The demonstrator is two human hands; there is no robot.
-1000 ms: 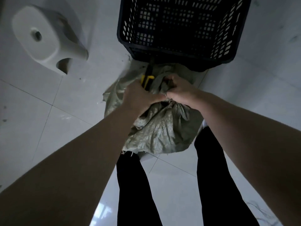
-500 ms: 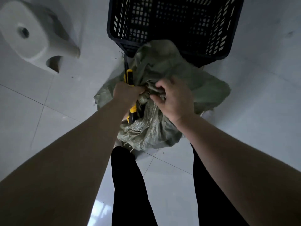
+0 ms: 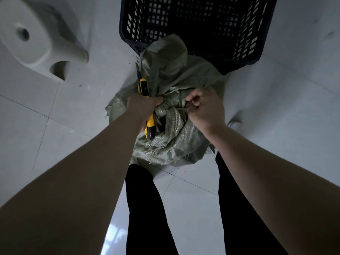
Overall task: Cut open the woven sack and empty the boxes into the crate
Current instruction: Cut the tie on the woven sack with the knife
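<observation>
Your left hand (image 3: 144, 105) is closed in a full grip around a yellow and black utility knife (image 3: 145, 100), and the same fist bunches a fold of the woven sack (image 3: 173, 137) against the handle. The knife's front end sticks out above your knuckles, pointing away from you toward the crate (image 3: 198, 24), and its tail end shows below your fist. Whether the blade is touching the fabric cannot be told.

Your right hand (image 3: 205, 107) is just beside the left, fingers curled and pinching the gathered green fabric at the neck of the sack; the grip is closed on the cloth.

The sack sits on the tiled floor (image 3: 55, 129) directly in front of your legs (image 3: 145, 208), crumpled and slumped. Its far end rises in a loose peak that reaches the near rim of the black slatted crate, overlapping it. No boxes are visible; the sack's contents are hidden by the fabric.

The crate stands on the floor just beyond the sack. To the left, well apart from the sack, a white plastic stool (image 3: 38, 39) lies on its side.
</observation>
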